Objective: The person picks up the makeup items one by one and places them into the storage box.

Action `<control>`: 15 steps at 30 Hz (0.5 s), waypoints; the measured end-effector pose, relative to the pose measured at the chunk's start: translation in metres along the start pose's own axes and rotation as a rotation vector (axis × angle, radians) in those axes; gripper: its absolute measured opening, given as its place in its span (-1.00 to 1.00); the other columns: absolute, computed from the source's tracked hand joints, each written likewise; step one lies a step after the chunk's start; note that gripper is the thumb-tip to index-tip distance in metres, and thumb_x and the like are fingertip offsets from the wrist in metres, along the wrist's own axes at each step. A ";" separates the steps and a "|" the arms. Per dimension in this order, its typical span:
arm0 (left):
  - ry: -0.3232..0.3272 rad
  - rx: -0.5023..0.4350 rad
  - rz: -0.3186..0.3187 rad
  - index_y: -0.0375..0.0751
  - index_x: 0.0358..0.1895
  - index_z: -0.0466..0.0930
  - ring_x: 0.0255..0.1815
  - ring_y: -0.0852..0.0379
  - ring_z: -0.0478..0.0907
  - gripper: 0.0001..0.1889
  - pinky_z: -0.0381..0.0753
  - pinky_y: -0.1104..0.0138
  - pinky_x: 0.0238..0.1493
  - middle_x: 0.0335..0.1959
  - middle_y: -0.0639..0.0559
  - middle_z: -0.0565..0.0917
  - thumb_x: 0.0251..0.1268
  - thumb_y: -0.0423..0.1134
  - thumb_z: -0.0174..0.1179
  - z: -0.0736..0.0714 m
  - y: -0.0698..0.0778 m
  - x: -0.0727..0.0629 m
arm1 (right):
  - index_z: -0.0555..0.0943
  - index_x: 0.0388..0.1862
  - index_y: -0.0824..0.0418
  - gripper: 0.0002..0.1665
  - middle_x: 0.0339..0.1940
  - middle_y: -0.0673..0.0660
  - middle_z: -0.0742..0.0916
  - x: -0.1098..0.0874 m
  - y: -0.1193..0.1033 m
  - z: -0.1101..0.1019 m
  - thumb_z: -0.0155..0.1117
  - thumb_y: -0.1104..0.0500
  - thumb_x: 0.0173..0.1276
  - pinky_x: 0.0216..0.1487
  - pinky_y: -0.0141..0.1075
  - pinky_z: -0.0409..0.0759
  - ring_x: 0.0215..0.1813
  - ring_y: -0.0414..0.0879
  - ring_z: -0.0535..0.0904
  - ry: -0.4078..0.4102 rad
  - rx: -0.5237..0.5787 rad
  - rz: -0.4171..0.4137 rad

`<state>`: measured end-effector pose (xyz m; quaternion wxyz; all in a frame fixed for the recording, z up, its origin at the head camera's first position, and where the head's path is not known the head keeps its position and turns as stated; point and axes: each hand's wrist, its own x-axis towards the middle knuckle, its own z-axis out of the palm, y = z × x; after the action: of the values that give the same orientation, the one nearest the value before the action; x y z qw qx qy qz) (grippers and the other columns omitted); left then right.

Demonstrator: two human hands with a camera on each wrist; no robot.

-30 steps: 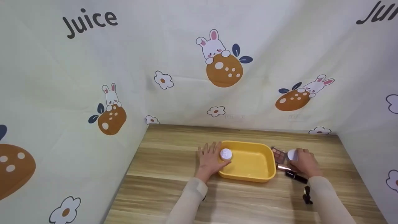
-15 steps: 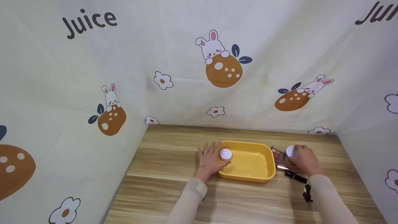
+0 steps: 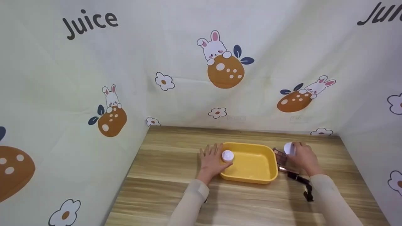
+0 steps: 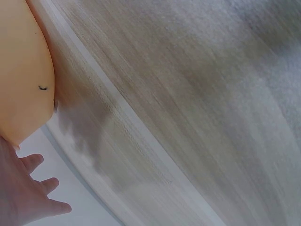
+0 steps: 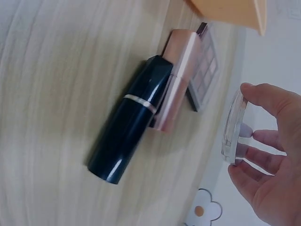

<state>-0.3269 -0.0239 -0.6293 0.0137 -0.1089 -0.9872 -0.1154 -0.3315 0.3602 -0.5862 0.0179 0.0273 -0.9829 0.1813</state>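
My left hand [image 3: 211,161] rests at the left end of a yellow plastic bin [image 3: 251,145], its fingers spread outside and its thumb over the rim. In the left wrist view, its straight fingers show beyond the bin's wall [image 4: 23,70]. Next to the thumb, inside the bin, sits a round white-lidded jar [image 3: 227,156]. Right of the bin, my right hand [image 3: 304,158] pinches a flat round white compact [image 3: 289,148] by its edges. The right wrist view shows the compact's clear side [image 5: 234,125] between thumb and fingers, raised off the table.
An eyeshadow palette [image 5: 205,70] lies by the bin's right side. Beside it are a rose-gold tube [image 5: 181,77] and a black tube [image 5: 129,122] with a silver band, touching each other. Printed cloth walls [image 3: 182,103] enclose the wooden table [image 3: 163,157].
My right hand has moved a little left and toward the back wall with the compact. The left hand, bin and jar have stayed in place.
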 end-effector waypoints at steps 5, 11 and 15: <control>0.002 0.010 0.004 0.10 0.59 0.05 0.59 -0.30 0.11 0.02 0.01 -0.33 0.50 0.58 -0.05 0.25 0.13 0.56 0.00 -0.001 0.000 0.000 | 0.41 0.27 0.52 -0.22 0.16 0.60 0.53 0.002 -0.009 -0.003 0.41 0.12 0.18 0.07 0.33 0.54 0.08 0.50 0.49 0.015 -0.004 -0.023; 0.005 0.012 0.005 0.10 0.59 0.06 0.58 -0.30 0.11 0.03 0.01 -0.33 0.50 0.58 -0.06 0.25 0.12 0.57 0.00 -0.002 0.000 0.000 | 0.40 0.29 0.52 -0.19 0.12 0.57 0.57 0.004 -0.020 -0.007 0.43 0.06 0.20 0.06 0.32 0.55 0.06 0.47 0.51 0.001 0.001 -0.037; 0.003 0.006 0.004 0.11 0.59 0.05 0.59 -0.29 0.11 0.02 0.01 -0.33 0.50 0.58 -0.06 0.24 0.13 0.57 -0.01 -0.002 0.000 0.000 | 0.41 0.27 0.52 -0.17 0.08 0.57 0.59 0.005 -0.027 -0.008 0.46 0.04 0.18 0.03 0.31 0.55 0.03 0.46 0.54 0.018 -0.007 -0.070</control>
<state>-0.3266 -0.0248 -0.6275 0.0155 -0.1108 -0.9873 -0.1127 -0.3349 0.3378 -0.5688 0.0333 0.0597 -0.9818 0.1772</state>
